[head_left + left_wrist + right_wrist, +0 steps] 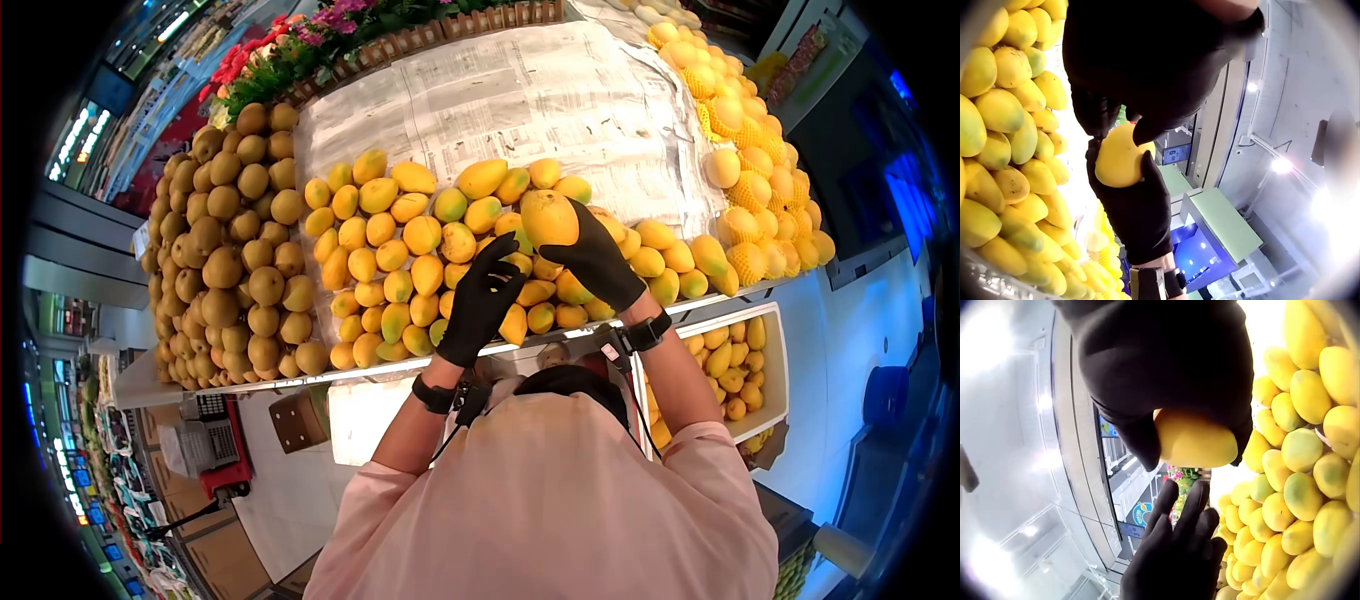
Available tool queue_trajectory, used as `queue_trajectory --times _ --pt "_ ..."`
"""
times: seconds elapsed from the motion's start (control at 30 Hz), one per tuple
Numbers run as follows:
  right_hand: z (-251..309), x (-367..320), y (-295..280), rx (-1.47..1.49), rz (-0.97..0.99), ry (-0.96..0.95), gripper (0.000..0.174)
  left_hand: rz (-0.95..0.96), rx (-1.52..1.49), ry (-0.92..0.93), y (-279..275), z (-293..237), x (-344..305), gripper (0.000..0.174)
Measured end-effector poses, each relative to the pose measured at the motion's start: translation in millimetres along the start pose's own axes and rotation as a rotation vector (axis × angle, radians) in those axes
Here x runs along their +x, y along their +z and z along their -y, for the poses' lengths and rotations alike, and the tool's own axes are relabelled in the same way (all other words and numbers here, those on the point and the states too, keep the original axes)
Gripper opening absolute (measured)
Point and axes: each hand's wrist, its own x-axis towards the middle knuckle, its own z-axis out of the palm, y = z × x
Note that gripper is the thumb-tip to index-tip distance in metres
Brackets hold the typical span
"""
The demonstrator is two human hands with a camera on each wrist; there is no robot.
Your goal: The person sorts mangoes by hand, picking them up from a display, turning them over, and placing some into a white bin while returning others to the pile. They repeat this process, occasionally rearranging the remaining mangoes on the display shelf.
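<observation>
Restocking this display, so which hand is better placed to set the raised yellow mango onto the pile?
Likely right: the black-gloved right hand grips the oval yellow mango above the heap of yellow-green mangoes; the left hand is open, empty.

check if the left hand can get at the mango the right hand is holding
Probably yes: the left hand is open, fingers straight, close below the mango held in the right hand, and nothing lies between them.

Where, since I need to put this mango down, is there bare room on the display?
The bare paper-lined patch behind the mango pile is free, bordered by brown fruit on the left, netted yellow fruit on the right and flowers at the back. The front is crowded: mangoes packed to the shelf edge.
</observation>
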Motion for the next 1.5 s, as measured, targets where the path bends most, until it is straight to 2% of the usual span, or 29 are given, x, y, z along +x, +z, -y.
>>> queue_trajectory --times 0.17,0.2,0.3,0.33,0.43,0.47,0.6,0.7,0.73,0.83,0.93,1.03,1.13,1.23,1.27,1.37,1.4,1.5 --pt "-15.0 7.8 14.4 -0.068 -0.078 -0.019 0.069 -0.093 0.096 0.126 21.9 -1.4 6.1 0.065" --pt "-6.4 5.9 18.3 0.035 -0.073 0.03 0.068 -0.128 0.13 0.136 26.9 2.8 9.7 0.067" --pt "-8.2 -0.3 16.2 0.133 -0.115 0.112 0.061 -0.214 0.112 0.007 28.5 2.2 13.8 0.065" --pt "-8.4 -1.0 13.6 0.092 -0.076 0.081 0.058 -0.246 0.09 0.052 26.6 7.5 16.6 0.058" --pt "-7.3 -1.4 6.6 0.025 0.002 0.024 0.05 -0.133 -0.053 -0.097 5.6 8.9 18.2 0.05" --pt "-4.9 -1.1 5.4 0.042 0.007 0.026 0.046 -0.09 -0.142 -0.072 1.5 10.1 18.0 0.045" --pt "1.2 -0.3 5.0 0.042 0.027 0.12 0.044 -0.026 -0.328 -0.173 -10.5 11.9 11.9 0.057" --pt "7.9 -1.1 7.6 -0.107 0.138 0.243 0.047 -0.03 -0.317 -0.03 -2.6 17.3 9.6 0.058" --pt "9.8 -5.5 9.2 -0.089 0.181 0.21 0.051 -0.021 -0.311 -0.037 -1.8 17.8 8.5 0.063" --pt "0.1 -9.1 7.1 0.053 0.201 0.136 0.055 -0.008 0.036 0.012 -7.4 3.6 8.6 0.06" --pt "0.5 -9.7 11.7 0.09 0.151 0.068 0.057 -0.034 0.138 -0.029 -8.9 -20.0 11.0 0.06" --pt "5.8 -7.8 17.6 0.059 0.01 0.013 0.058 -0.183 0.238 -0.002 -4.0 -12.4 10.3 0.051" --pt "-9.7 1.2 27.0 -0.262 -0.251 -0.157 0.059 -0.303 -0.053 0.096 10.4 -1.0 10.4 0.044" --pt "-7.4 2.0 44.2 -0.341 -0.401 -0.273 0.06 -0.206 -0.224 0.03 23.5 -6.2 11.5 0.037" --pt "-12.9 0.9 47.8 -0.313 -0.411 -0.218 0.059 -0.21 -0.296 -0.026 28.2 -13.7 11.4 0.039" --pt "-20.9 -7.9 59.0 -0.54 -0.417 -0.357 0.062 -0.244 -0.441 -0.162 29.4 0.6 13.3 0.04" --pt "-18.3 -9.8 57.5 -0.563 -0.36 -0.315 0.061 -0.23 -0.429 -0.199 25.7 0.6 13.5 0.035" --pt "0.2 -21.3 51.3 -0.47 -0.223 -0.235 0.063 -0.021 0.545 0.101 2.1 6.0 12.7 0.04"
